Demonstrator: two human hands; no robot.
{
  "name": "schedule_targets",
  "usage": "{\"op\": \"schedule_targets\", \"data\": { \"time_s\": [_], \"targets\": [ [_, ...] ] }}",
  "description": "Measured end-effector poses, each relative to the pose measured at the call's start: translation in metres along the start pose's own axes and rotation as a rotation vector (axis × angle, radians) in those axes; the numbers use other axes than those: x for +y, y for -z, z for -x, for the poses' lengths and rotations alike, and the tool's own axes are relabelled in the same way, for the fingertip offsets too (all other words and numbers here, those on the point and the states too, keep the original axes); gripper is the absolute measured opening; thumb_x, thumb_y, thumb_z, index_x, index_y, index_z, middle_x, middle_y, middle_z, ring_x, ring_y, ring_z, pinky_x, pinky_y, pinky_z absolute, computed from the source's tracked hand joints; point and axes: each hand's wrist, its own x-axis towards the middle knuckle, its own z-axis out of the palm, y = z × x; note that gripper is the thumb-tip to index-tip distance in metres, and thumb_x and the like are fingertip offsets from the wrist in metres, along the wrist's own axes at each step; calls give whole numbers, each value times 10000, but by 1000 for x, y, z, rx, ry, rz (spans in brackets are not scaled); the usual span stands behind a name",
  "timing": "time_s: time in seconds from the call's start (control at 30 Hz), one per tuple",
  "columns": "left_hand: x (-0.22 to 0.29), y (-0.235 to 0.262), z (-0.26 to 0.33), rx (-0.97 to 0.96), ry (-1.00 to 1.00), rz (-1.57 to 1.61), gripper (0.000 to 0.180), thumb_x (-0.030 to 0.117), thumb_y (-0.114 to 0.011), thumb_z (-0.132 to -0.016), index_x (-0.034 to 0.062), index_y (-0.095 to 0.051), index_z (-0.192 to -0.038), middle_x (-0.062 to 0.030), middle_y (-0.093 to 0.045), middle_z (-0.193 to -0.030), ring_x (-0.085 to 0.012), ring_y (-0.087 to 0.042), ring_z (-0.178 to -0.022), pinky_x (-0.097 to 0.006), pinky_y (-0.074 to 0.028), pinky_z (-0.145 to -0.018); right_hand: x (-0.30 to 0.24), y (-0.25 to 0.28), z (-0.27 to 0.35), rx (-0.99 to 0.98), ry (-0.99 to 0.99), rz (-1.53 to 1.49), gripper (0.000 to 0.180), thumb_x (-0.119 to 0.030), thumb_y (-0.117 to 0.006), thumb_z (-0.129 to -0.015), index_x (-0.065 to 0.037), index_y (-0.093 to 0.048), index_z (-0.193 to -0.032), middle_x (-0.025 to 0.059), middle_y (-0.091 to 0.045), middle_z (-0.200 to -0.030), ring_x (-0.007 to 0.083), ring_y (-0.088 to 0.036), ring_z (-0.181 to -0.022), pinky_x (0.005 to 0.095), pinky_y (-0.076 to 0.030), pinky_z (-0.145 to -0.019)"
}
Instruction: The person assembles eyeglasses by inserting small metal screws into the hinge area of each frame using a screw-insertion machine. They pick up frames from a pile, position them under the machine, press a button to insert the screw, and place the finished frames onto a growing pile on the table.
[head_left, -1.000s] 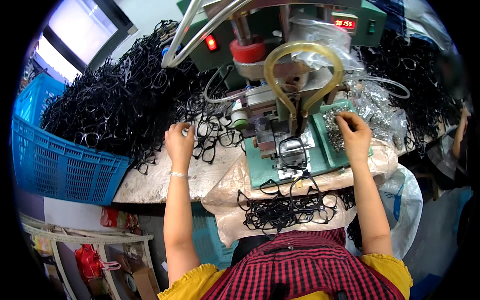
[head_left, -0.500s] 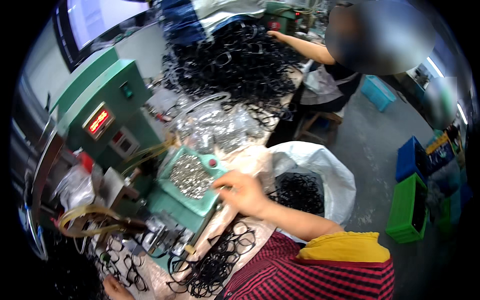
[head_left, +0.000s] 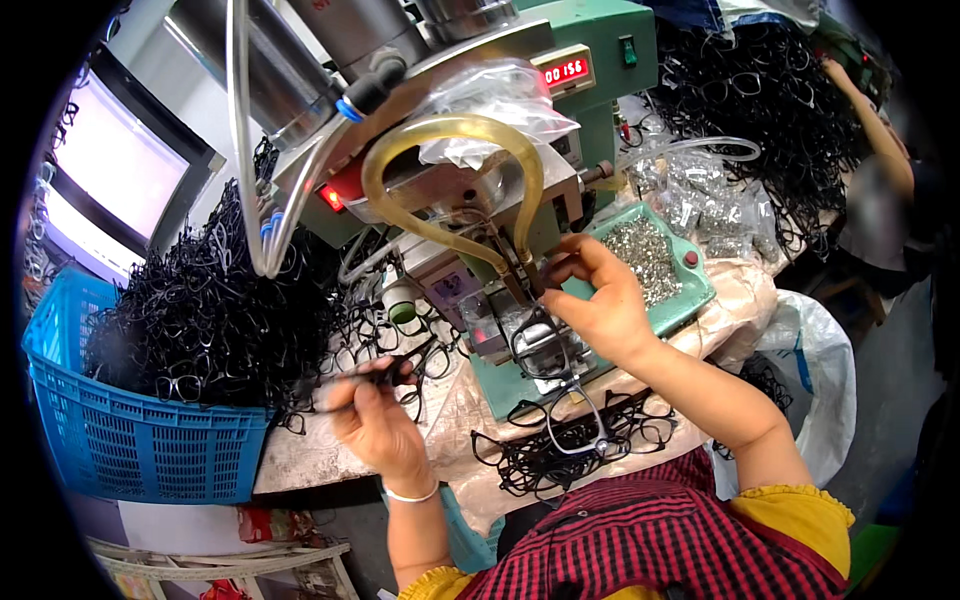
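Observation:
My left hand (head_left: 378,432) is raised over the table, its fingers closed on a black eyeglass frame (head_left: 385,374) that is smeared by motion. My right hand (head_left: 612,312) is at the tooling of the green bench machine (head_left: 490,385), thumb and fingers curled together. What it pinches, if anything, is too small to tell. Just below its thumb, a dark eyeglass frame (head_left: 517,345) sits at the metal fixture (head_left: 548,352). Beside my right wrist, a green tray (head_left: 690,287) holds many small shiny metal parts (head_left: 645,255).
Black frames lie piled on the table (head_left: 315,460) in front of me. A blue crate (head_left: 160,450) heaped with frames stands left. A yellowish hose (head_left: 375,170) loops before the machine. Right are plastic bags (head_left: 700,185) and a white sack (head_left: 830,350). Another person's arm (head_left: 875,125) reaches into a far frame pile.
The view has swung left toward the machine. My right hand has gone from the metal-parts tray to the tooling. My left hand, low at the edge before, is now raised with a frame.

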Motion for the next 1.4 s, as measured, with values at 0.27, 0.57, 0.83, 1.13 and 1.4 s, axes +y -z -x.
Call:
{"op": "schedule_targets", "data": {
  "time_s": [0.27,0.57,0.83,1.13,1.4],
  "targets": [
    [5,-55,-39,-203,-180,-205,138,123,-608,-980,-4,-590,-1033,-165,-644,-956,-241,-652,-860,-364,-595,-654,1,-12,9,6,-70,-319,474,68,-691,-808,41,-507,-1244,61,-633,-1038,102,-616,-926,243,-498,-824],
    [10,-58,-39,-207,-144,-207,127,99,-594,-984,-16,-593,-1038,-162,-646,-980,-236,-653,-901,-372,-617,-699,-3,-19,16,74,-121,-396,489,66,-675,-826,32,-478,-1273,45,-676,-912,90,-617,-866,215,-480,-778],
    [10,-60,-39,-229,-161,-266,132,88,-589,-984,-31,-602,-1041,-159,-648,-990,-228,-655,-908,-381,-622,-738,0,-15,14,76,-106,-362,459,56,-680,-828,30,-493,-1246,45,-683,-911,80,-618,-863,214,-477,-753],
    [11,-60,-39,-204,-147,-252,141,91,-583,-986,-35,-597,-1047,-173,-650,-991,-242,-652,-911,-369,-604,-718,-2,-20,17,112,-160,-461,479,51,-679,-829,21,-490,-1267,28,-674,-896,77,-603,-845,208,-463,-776],
    [16,-60,7,-626,-373,-568,40,56,-680,-872,94,-693,-873,-78,-738,-948,-203,-691,-835,-480,-511,-897,-21,68,42,-145,374,828,324,-19,-619,-803,-17,-663,-1123,137,-667,-1161,303,-596,-1159,387,-455,-1028]
  ]
}}
